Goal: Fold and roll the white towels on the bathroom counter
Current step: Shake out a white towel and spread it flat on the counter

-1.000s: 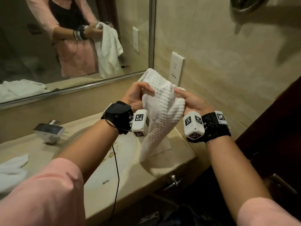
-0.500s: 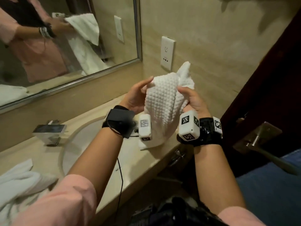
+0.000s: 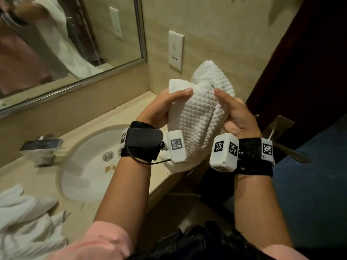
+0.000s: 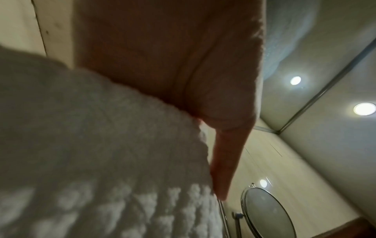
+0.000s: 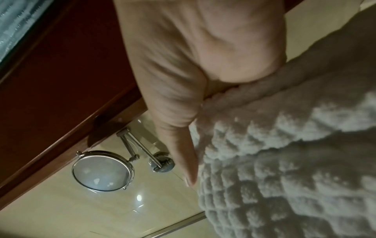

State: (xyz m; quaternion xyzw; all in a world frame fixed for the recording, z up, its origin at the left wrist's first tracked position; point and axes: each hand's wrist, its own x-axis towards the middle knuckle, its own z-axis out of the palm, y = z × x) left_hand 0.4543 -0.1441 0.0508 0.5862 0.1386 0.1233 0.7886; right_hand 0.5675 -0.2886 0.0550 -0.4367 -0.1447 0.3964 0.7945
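A white waffle-textured towel (image 3: 199, 117) hangs bunched between both hands, above the right end of the beige bathroom counter (image 3: 129, 111). My left hand (image 3: 165, 107) grips its left side, thumb lying across the top edge. My right hand (image 3: 232, 113) grips its right side, thumb on the front fold. The towel's lower end droops to the counter edge behind the wrist cameras. Up close, the towel (image 4: 101, 161) fills the left wrist view beside my left hand (image 4: 203, 96). In the right wrist view the towel (image 5: 284, 161) lies against my right hand (image 5: 193, 80).
More white towels (image 3: 28, 222) lie heaped at the counter's near left. The sink basin (image 3: 88, 169) and a chrome faucet (image 3: 41, 149) sit left of my arms. A mirror (image 3: 65, 38), a wall socket (image 3: 175, 48), a dark wooden door (image 3: 300, 72) with its lever handle (image 3: 281, 139) are close around.
The towel has been gathered from a long hanging drape into a shorter bunch between both hands. My view has swung left and downward, showing more of the sink and the heaped towels.
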